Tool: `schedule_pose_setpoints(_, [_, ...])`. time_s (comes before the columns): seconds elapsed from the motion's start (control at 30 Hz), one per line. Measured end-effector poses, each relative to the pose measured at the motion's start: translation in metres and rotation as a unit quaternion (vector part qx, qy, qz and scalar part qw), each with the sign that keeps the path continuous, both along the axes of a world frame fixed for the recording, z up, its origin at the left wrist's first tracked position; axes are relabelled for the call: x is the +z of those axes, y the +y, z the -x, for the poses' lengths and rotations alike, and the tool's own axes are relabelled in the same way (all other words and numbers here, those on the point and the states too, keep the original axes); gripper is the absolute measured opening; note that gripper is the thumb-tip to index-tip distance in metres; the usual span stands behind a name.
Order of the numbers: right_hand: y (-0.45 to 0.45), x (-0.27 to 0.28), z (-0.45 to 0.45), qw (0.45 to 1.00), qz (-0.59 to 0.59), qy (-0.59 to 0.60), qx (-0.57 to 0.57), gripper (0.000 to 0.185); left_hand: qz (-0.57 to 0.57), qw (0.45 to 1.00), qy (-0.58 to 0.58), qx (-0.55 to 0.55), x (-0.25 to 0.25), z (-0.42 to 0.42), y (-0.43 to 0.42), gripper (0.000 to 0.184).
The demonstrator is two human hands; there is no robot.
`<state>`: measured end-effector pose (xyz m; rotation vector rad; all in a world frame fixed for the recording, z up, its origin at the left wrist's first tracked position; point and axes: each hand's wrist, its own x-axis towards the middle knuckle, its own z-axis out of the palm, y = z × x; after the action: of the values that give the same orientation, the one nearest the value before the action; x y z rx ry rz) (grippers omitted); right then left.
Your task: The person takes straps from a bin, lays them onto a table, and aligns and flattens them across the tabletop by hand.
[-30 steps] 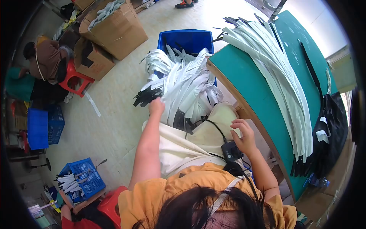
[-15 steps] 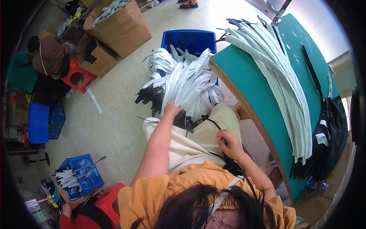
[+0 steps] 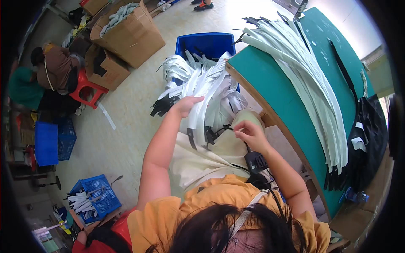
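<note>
White strips (image 3: pixel 198 80), flat and ribbon-like with a satiny sheen, spill over the near side of the deep blue plastic bin (image 3: pixel 205 41) in loose, overlapping folds. Many finish in dull black ends (image 3: pixel 163 105), fanned out just below the bin's left side. The left arm reaches forward, slightly bent, and the left hand (image 3: pixel 185 105) grips some of the strips on the near side of the bin — thumb laid along the top, a black-tipped length hanging toward the lap. The right arm folds at the elbow, bringing the right hand (image 3: pixel 249 134) above the knee, nearer me than the bin and a little to its right. Its fingers curl loosely inward; whether they pinch anything, I can't tell. Softly creased pale cloth (image 3: pixel 187 162) covers the lap on the bin's near side. Right of the bin stands a smooth green table (image 3: pixel 261 71) bearing a long, curved sheaf of similar strips (image 3: pixel 303 84).
</note>
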<state>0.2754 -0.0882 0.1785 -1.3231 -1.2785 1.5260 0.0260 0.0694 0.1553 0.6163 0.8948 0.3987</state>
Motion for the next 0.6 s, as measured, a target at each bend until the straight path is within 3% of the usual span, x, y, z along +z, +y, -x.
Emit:
schedule_pose_setpoints(0.13, [0.015,0.009,0.030,0.985,0.080,0.142,-0.059,0.030,-0.015,1.000,-0.024,0.012,0.000,-0.035,-0.014,0.027])
schedule_pose_setpoints(0.23, [0.011,-0.009,0.044,0.997,0.058,0.042,-0.004,0.037,-0.015,0.995,-0.040,0.088,-0.006,-0.065,-0.054,0.027])
schedule_pose_setpoints(0.37, [-0.013,-0.038,0.049,0.996,0.068,-0.051,0.012,0.032,0.023,0.995,-0.045,0.086,-0.032,-0.064,-0.082,0.029])
schedule_pose_setpoints(0.4, [-0.015,-0.051,0.045,0.993,0.049,-0.109,0.017,0.029,0.030,0.996,-0.001,0.083,-0.044,-0.058,-0.085,0.030])
schedule_pose_setpoints(0.5, [-0.017,-0.027,0.044,0.983,0.181,0.010,-0.001,0.024,0.003,0.995,0.033,0.096,-0.059,-0.049,-0.099,0.029])
schedule_pose_setpoints(0.6, [-0.015,-0.020,0.045,0.988,0.146,-0.059,0.000,0.022,0.006,0.994,0.081,0.073,-0.048,-0.041,-0.101,0.030])
